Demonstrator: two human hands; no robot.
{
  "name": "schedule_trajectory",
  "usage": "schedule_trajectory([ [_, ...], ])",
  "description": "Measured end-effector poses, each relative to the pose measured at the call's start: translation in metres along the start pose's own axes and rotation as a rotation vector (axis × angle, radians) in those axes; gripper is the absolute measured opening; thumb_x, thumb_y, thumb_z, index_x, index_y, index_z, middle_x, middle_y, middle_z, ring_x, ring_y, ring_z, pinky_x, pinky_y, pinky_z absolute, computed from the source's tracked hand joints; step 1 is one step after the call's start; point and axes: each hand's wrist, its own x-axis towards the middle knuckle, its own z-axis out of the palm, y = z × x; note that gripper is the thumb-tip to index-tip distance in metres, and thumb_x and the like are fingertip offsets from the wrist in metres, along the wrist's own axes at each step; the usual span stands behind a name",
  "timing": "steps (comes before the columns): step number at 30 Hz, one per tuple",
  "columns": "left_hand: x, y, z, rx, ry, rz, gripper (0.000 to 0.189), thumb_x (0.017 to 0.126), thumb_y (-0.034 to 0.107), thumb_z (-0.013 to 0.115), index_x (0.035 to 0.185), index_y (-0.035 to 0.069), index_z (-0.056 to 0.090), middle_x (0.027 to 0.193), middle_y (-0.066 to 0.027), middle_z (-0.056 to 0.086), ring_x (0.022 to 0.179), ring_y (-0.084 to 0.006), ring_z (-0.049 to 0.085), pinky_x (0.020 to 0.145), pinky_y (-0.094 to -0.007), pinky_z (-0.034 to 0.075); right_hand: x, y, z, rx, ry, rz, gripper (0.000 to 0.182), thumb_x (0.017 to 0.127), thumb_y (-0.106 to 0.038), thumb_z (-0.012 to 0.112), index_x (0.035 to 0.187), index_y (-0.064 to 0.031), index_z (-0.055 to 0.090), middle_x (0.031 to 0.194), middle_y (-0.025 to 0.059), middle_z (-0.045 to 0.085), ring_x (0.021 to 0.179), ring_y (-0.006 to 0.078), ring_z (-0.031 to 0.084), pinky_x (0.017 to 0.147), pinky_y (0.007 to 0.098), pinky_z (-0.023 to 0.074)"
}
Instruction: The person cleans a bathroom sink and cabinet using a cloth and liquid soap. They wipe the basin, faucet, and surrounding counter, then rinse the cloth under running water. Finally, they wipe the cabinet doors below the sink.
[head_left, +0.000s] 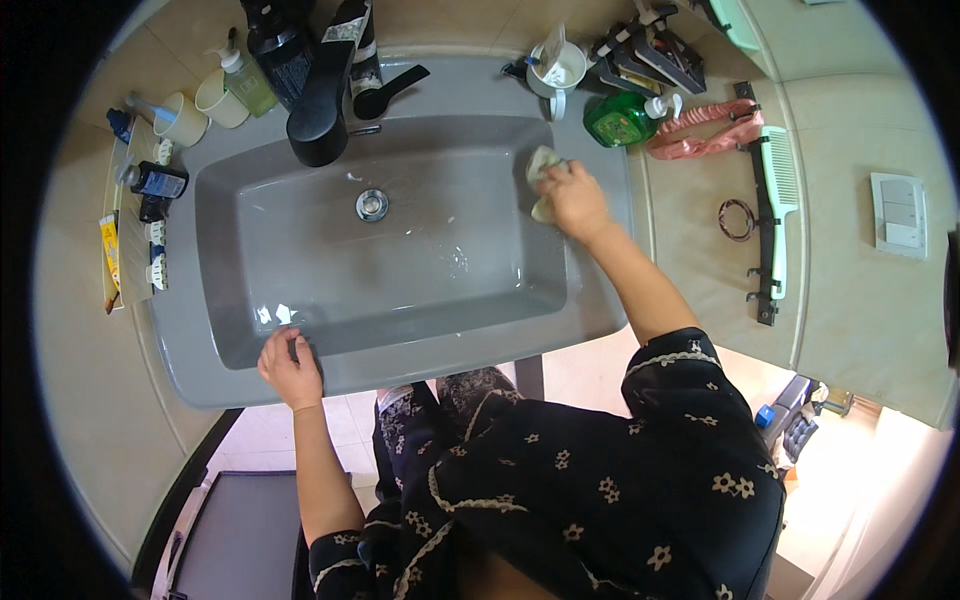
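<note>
My right hand (576, 201) presses a pale, crumpled cloth (541, 166) against the right inner wall of a grey washbasin (420, 352). Part of the cloth shows above my fingers and part below. On the basin's front rim, towards the left, rests my left hand (289, 369), fingers slightly bent and holding nothing. Wet patches and small white specks dot the basin floor around the metal drain stopper (372, 205). A black faucet (318, 127) reaches over the back of the basin, with its black lever (391, 91) beside it.
Behind the faucet stands a dark pump bottle (279, 56). Cups, including a cream cup (182, 120), line the back left corner. A white mug (556, 71) and a green soap bottle (619, 120) stand back right. On the right wall hang a pale comb (780, 202) and a pink headband (705, 133).
</note>
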Motion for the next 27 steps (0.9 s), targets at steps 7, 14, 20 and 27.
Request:
schedule_trajectory([
  [7,-0.003,0.001,0.0,0.004,0.01,-0.013,0.013,0.083,0.019,0.054,0.09,0.011,0.061,0.105,-0.0024,0.061,0.104,-0.0224,0.053,0.096,-0.0371,0.03,-0.025,0.029,-0.028,-0.019,-0.222,0.548,0.01,0.073,-0.015,0.061,0.081,-0.0187,0.065,0.102,0.0032,0.062,0.099,0.0309,0.053,0.082,0.0393,0.0448],
  [14,-0.001,0.001,-0.002,0.016,-0.003,-0.016,0.012,0.082,0.018,0.055,0.09,0.01,0.06,0.103,-0.0021,0.061,0.102,-0.0223,0.053,0.095,-0.0375,0.031,0.093,0.04,-0.01,0.677,0.193,0.703,0.03,0.084,-0.03,0.062,0.096,-0.0031,0.055,0.091,0.0118,0.063,0.075,0.0254,0.061,0.064,0.0398,0.0502],
  [20,-0.001,0.0,0.001,0.04,0.01,-0.018,0.012,0.082,0.019,0.055,0.09,0.011,0.06,0.102,-0.0016,0.061,0.102,-0.022,0.053,0.094,-0.0381,0.032,0.131,0.02,0.001,1.12,0.276,0.939,0.027,0.092,-0.027,0.053,0.085,-0.0001,0.053,0.07,0.0072,0.059,0.052,0.0145,0.057,0.043,0.0304,0.0466],
  [27,-0.001,0.0,0.001,0.037,-0.007,-0.04,0.013,0.083,0.02,0.054,0.088,0.01,0.061,0.103,-0.0033,0.061,0.101,-0.0231,0.053,0.095,-0.0381,0.031,0.146,-0.04,-0.007,1.2,0.139,0.709,0.023,0.091,-0.026,0.054,0.091,-0.0029,0.056,0.071,0.0045,0.06,0.053,0.0126,0.058,0.048,0.0279,0.049],
])
